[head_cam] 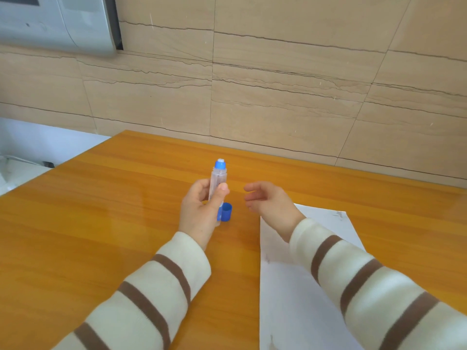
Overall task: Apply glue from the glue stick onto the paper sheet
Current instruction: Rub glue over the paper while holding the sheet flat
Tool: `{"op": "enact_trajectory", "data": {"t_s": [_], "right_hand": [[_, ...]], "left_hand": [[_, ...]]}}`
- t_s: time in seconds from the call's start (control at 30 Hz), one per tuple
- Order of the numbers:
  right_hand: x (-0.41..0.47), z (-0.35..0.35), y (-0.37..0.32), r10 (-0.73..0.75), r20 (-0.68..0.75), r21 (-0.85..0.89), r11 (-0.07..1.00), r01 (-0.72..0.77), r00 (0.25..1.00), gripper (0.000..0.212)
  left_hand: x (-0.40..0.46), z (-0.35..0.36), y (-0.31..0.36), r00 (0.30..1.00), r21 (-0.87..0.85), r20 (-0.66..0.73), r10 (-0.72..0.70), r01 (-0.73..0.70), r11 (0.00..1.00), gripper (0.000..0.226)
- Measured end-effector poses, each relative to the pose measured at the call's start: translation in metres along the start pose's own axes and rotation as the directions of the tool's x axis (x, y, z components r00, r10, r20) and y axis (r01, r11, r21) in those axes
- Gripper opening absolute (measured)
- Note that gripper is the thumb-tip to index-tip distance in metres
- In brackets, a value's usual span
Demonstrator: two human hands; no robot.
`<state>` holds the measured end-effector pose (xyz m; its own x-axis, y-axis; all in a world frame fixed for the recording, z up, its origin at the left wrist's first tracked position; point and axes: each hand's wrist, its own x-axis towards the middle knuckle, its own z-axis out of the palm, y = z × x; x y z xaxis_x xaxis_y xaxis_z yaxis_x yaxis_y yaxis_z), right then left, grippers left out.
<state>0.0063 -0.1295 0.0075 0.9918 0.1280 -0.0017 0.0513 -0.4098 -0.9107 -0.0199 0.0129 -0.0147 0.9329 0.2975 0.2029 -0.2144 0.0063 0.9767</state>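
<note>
My left hand (202, 205) grips a clear glue stick (218, 176) with a blue, white-tipped nozzle, holding it upright above the orange table (101, 223). The stick is uncapped; its blue cap (226, 212) stands on the table just right of my left hand. My right hand (270, 202) hovers to the right of the stick with relaxed fingers, holding nothing. A white paper sheet (290, 299) lies flat on the table at the lower right, partly under my right forearm, with faint smudges near its edges.
A tan stone-pattern wall (278, 84) runs along the table's far edge. A grey appliance (58, 21) hangs at the upper left. Beyond the table's left edge is a white surface (38, 142) with a cable.
</note>
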Motion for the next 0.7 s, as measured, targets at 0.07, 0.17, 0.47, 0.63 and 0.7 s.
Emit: {"op": "enact_trajectory", "data": {"t_s": [0.07, 0.17, 0.47, 0.63, 0.7], "right_hand": [[-0.007, -0.012, -0.003, 0.001, 0.041, 0.089, 0.996, -0.005, 0.999, 0.037], [-0.018, -0.025, -0.003, 0.003, 0.122, 0.196, 0.980, -0.027, 0.993, 0.043], [-0.046, -0.047, 0.012, 0.015, 0.212, 0.356, 0.930, -0.092, 0.977, 0.050], [-0.057, -0.063, 0.016, 0.064, 0.187, 0.749, 0.637, -0.184, 0.980, 0.050], [-0.060, -0.068, 0.015, 0.096, 0.197, 0.862, 0.458, -0.219, 0.976, 0.037]], "left_hand": [[-0.001, 0.004, 0.004, 0.999, -0.002, 0.033, 0.001, -0.001, 1.000, 0.005], [-0.005, 0.011, 0.010, 0.997, -0.025, 0.073, 0.024, -0.023, 0.999, 0.006], [-0.020, 0.048, 0.041, 0.971, -0.097, 0.235, 0.049, -0.027, 0.995, 0.017], [-0.025, 0.066, 0.054, 0.957, -0.140, 0.289, 0.016, 0.026, 0.990, 0.017], [-0.026, 0.072, 0.058, 0.952, -0.133, 0.305, -0.008, 0.051, 0.990, 0.017]]}}
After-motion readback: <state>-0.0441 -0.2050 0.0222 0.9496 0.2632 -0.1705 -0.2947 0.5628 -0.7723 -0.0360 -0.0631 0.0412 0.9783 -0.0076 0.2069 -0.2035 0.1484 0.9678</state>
